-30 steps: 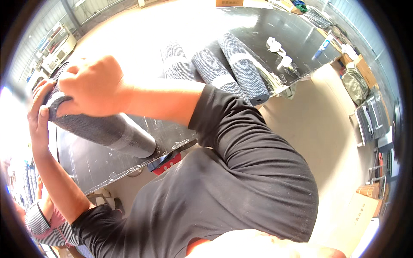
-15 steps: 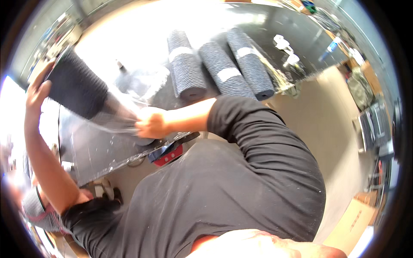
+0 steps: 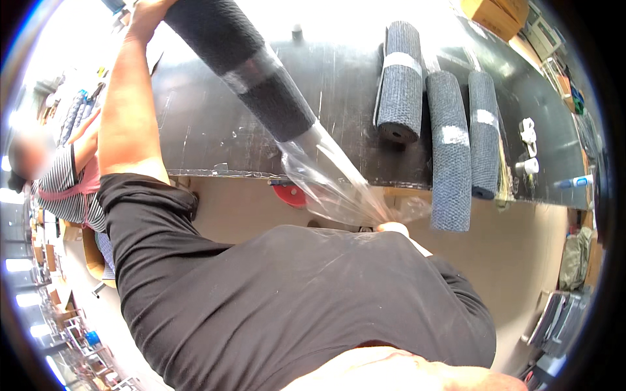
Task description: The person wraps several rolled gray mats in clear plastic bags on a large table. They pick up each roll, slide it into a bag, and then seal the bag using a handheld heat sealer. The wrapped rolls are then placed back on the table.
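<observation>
A dark grey rolled mat [image 3: 225,39] slants across the left half of the view, with a clear band around its middle. My left hand [image 3: 151,12] is closed on its far end, partly cut off by the upper edge. A clear plastic bag [image 3: 326,171] trails from the roll's near end, stretched and narrowing toward me. My right hand [image 3: 394,228] is closed on the bag's gathered end, close to my body; its fingers are mostly hidden.
A black table [image 3: 339,91] bears three more banded mat rolls [image 3: 399,91], one jutting past the near edge. To the right lie white crumpled pieces [image 3: 528,140] and a blue-and-white tube [image 3: 575,182]. Another person [image 3: 68,179] in a striped top is at the left.
My view has turned left. The held roll is now farther from me, and my right hand has drawn the bag's end back toward my body, stretching the plastic.
</observation>
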Demonstrator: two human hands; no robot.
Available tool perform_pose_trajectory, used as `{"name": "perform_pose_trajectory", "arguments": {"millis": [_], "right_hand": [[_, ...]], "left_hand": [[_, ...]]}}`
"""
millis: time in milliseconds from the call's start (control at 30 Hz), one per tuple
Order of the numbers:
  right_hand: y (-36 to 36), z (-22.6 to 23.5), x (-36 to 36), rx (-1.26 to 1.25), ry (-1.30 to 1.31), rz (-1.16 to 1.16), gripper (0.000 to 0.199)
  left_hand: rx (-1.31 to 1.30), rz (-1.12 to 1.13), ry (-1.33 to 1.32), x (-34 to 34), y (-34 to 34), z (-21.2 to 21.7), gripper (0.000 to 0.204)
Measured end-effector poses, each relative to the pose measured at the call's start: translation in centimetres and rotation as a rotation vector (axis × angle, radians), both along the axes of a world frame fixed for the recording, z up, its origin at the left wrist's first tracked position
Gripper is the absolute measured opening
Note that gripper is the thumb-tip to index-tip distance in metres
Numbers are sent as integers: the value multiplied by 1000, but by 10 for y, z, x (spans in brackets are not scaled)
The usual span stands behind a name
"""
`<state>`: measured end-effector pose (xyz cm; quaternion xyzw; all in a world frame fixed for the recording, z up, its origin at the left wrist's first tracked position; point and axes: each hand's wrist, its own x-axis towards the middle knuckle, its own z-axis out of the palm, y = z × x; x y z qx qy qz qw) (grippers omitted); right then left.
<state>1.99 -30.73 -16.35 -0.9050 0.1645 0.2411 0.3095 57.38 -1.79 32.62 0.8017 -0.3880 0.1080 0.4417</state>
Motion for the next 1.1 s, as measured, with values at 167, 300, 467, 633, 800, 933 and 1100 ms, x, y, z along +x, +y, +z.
{"name": "perform_pose_trajectory", "arguments": {"millis": [167, 300, 467, 633, 800, 933, 1100], "right_hand": [[2, -92, -118, 478, 308, -1058, 23], [-1, -117, -291, 701, -113, -2101, 24], [12, 18, -290, 796, -207, -2025, 27], [-68, 8, -213, 684, -296, -2434, 20], [-229, -63, -130, 1017, -627, -2056, 15], [-310, -40, -58, 1329, -998, -1921, 14], [-402, -45, -18, 1358, -1040, -1812, 19]], "left_hand": [[157, 355, 138, 115, 59, -49, 60], [127, 540, 729, 112, 94, -163, 78], [215, 902, 919, 118, 130, -257, 96], [89, 845, 1147, 65, 126, -295, 93], [348, 1030, 343, 37, 150, -285, 107], [201, 768, 447, -46, 118, -274, 82], [200, 707, 486, -208, 25, -287, 67]]}}
